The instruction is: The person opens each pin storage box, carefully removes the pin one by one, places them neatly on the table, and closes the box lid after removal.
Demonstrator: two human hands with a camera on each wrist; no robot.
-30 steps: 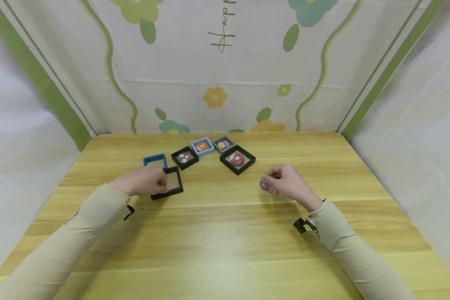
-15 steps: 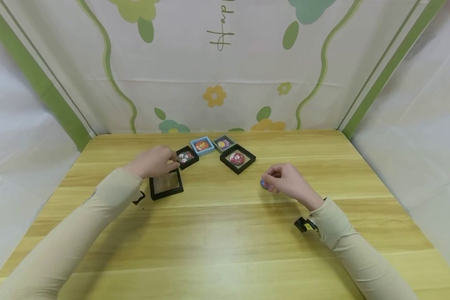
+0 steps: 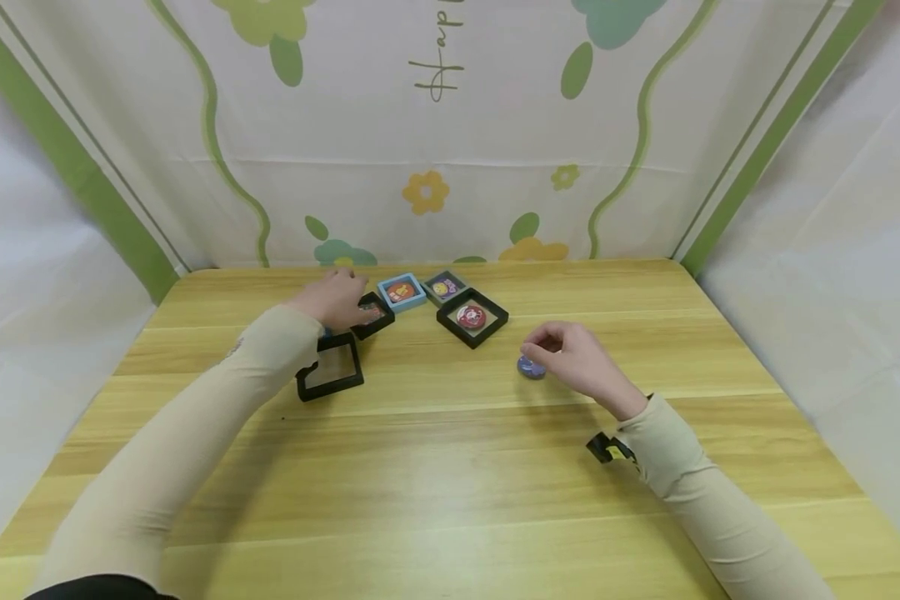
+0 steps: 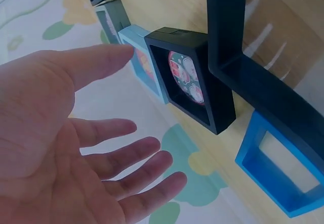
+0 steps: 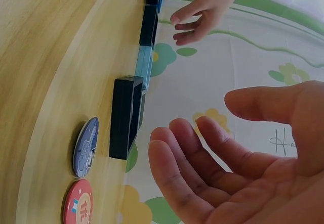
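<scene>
My left hand (image 3: 333, 298) hovers with spread fingers over a small black display frame (image 3: 379, 326), which encloses a badge (image 4: 187, 77) printed with red and white figures. It holds nothing. Nearer to me lies a larger black frame (image 3: 333, 387) with a bare clear window. A blue frame (image 4: 263, 189) beside it is mostly hidden by the hand in the head view. My right hand (image 3: 579, 358) is loosely curved just above a blue-purple round badge (image 3: 531, 367), gripping nothing. The right wrist view also shows a red badge (image 5: 78, 204) on the table, hidden in the head view.
At the back of the wooden table (image 3: 435, 467) stand a light blue frame (image 3: 402, 307) with an orange badge, a grey-green frame (image 3: 461, 283) with a purple one, and a black frame (image 3: 474, 339) with a red one. A flower-printed cloth (image 3: 360, 183) hangs behind.
My left hand has moved right and away from me, from the larger black frame to above the small black one. The right hand has barely shifted; more of the blue-purple badge shows.
</scene>
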